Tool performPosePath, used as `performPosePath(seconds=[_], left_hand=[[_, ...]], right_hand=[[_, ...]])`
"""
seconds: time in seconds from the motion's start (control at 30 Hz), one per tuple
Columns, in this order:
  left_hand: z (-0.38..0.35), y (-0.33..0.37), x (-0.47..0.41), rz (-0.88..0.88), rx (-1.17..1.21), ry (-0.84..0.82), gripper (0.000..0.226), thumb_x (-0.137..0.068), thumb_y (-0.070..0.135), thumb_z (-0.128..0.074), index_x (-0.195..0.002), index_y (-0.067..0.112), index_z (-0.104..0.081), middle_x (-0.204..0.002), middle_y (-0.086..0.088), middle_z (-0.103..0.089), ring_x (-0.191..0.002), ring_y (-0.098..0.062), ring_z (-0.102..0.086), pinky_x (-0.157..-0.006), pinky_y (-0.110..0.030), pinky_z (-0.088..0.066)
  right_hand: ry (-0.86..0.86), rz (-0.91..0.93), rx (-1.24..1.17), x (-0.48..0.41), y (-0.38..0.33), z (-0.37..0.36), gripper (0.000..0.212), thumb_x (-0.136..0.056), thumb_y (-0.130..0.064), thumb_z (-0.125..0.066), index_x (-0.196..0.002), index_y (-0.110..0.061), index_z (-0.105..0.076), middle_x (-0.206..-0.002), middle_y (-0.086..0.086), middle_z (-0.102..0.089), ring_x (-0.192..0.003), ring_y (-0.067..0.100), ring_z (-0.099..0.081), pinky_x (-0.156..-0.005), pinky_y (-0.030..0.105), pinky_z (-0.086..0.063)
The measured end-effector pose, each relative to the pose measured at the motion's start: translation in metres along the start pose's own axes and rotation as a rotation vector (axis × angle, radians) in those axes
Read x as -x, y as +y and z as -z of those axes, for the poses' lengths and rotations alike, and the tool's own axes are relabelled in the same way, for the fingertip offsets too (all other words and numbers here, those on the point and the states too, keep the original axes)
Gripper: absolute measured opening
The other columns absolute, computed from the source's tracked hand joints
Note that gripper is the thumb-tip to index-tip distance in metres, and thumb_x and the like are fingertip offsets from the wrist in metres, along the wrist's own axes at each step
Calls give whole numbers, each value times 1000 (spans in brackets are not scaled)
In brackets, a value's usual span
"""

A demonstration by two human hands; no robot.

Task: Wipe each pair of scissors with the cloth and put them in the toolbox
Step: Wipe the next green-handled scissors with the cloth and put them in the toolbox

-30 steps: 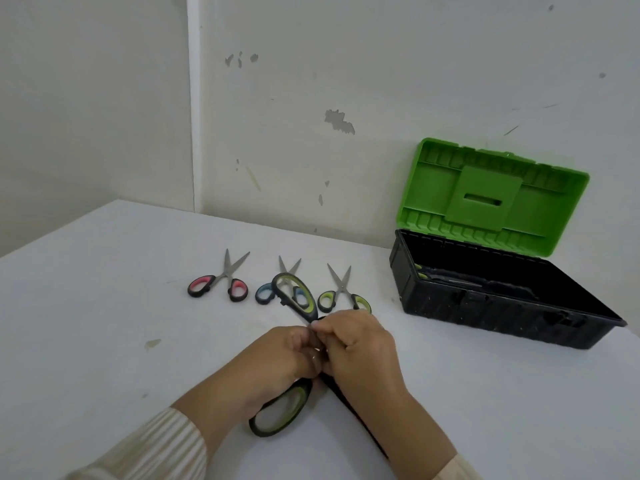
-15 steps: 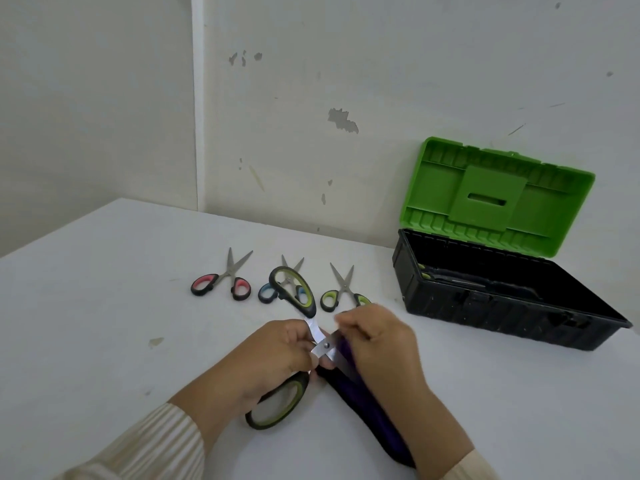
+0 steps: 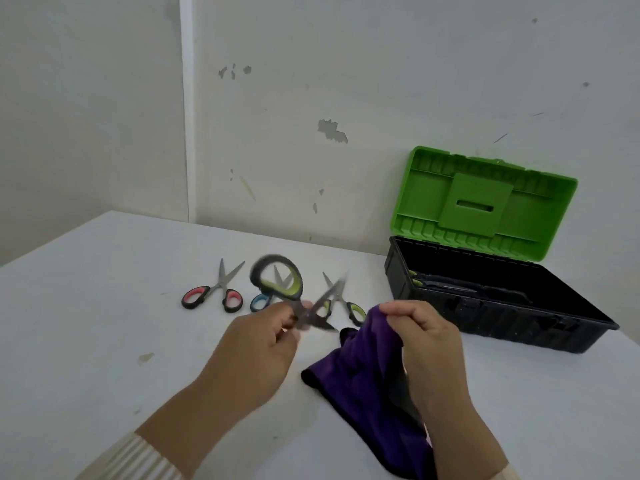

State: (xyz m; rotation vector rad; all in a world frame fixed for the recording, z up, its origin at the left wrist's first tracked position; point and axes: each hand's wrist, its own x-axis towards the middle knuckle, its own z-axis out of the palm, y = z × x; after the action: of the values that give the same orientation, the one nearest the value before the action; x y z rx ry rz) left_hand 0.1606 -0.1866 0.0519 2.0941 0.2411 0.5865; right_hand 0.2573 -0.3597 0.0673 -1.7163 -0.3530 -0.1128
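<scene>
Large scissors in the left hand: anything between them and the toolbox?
No hard block. The toolbox has its lid open. The right hand, gripping the purple cloth, sits partly between the large scissors and the toolbox, but low over the table; a lifted carry would likely clear it.

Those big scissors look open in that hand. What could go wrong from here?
1. The large scissors are blurred with motion and their blades are spread, close to the right hand gripping the cloth; a finger could get nicked.
2. The left hand seems to pinch them only near the pivot, so they might slip and drop onto the green-handled scissors lying just beyond.
</scene>
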Motion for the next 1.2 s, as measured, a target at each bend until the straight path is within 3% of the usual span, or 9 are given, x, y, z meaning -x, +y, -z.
performPosePath(seconds=[0.1, 0.23, 0.4, 0.53, 0.63, 0.7, 0.83, 0.97, 1.2], left_hand=[[0, -13, 0, -314, -487, 178, 37, -78, -1, -53, -98, 25, -70, -64, 9, -61, -59, -10, -53, -54, -19, -38], [-13, -32, -3, -454, -648, 82, 64, -54, -4, -54, -112, 17, -69, -87, 5, -75, -62, -20, -63, -56, -30, -54], [-11, -25, -4, -339, -533, 77, 55, -67, 0, -64, -113, 27, -53, -74, 18, -59, -61, -10, -51, -56, -15, -38], [0, -11, -5, 192, -229, 2, 49, -86, 30, -63, -133, 30, -47, -109, 14, -65, -92, -7, -59, -79, -22, -47], [10, -15, -10, 418, 180, -273, 21, -84, 25, -68, -102, 16, -66, -80, 4, -73, -65, -8, -61, -73, -30, -52], [16, -14, -10, 466, 335, -378, 18, -84, 25, -68, -83, 7, -69, -68, -1, -71, -61, -15, -62, -78, -39, -51], [17, -14, -9, 521, 432, -374, 34, -87, 28, -66, -55, 16, -70, -80, -14, -66, -49, -19, -56, -57, -28, -48], [13, -13, -5, 545, 441, -444, 28, -88, 21, -66, -63, 11, -69, -69, -14, -59, -44, -19, -50, -49, -29, -45], [-8, -13, 1, 527, 339, -475, 25, -87, 22, -65, -67, 8, -62, -60, -17, -56, -37, -21, -47, -43, -25, -40]], right_hand=[[-310, -177, -235, 10, -10, -9, 17, -80, -23, -64, -76, -11, -75, -91, 9, -72, -92, 24, -63, -81, 31, -51], [-565, -319, -9, 16, -11, -23, 62, -68, -69, -55, -83, -12, -74, -87, 8, -74, -91, 22, -67, -88, 32, -49], [-533, -267, 160, 17, -11, -22, 27, -76, -26, -63, -68, -1, -66, -61, 4, -56, -59, 15, -51, -61, 26, -42], [-486, -256, 164, 14, -13, -17, 22, -82, -17, -58, -69, 0, -66, -60, 0, -55, -55, 13, -50, -51, 19, -41], [-527, -189, 254, 13, -11, -15, 24, -80, -13, -57, -58, -3, -58, -59, 0, -48, -51, 12, -43, -46, 17, -36], [-558, -173, 287, 12, -9, -15, 26, -79, -13, -57, -56, -1, -52, -63, 5, -45, -52, 14, -41, -49, 20, -35], [-493, -230, 212, 9, -4, -13, 16, -80, -16, -62, -69, -9, -71, -69, 1, -67, -60, 13, -60, -56, 21, -48], [-226, -162, -51, -3, -1, -1, 35, -78, 9, -57, -88, -22, -71, -95, 6, -71, -87, 16, -66, -70, 22, -51], [-423, 426, 538, 24, -3, -34, 27, -82, -8, -54, -90, -28, -69, -89, -17, -68, -91, 3, -56, -77, 8, -40]])
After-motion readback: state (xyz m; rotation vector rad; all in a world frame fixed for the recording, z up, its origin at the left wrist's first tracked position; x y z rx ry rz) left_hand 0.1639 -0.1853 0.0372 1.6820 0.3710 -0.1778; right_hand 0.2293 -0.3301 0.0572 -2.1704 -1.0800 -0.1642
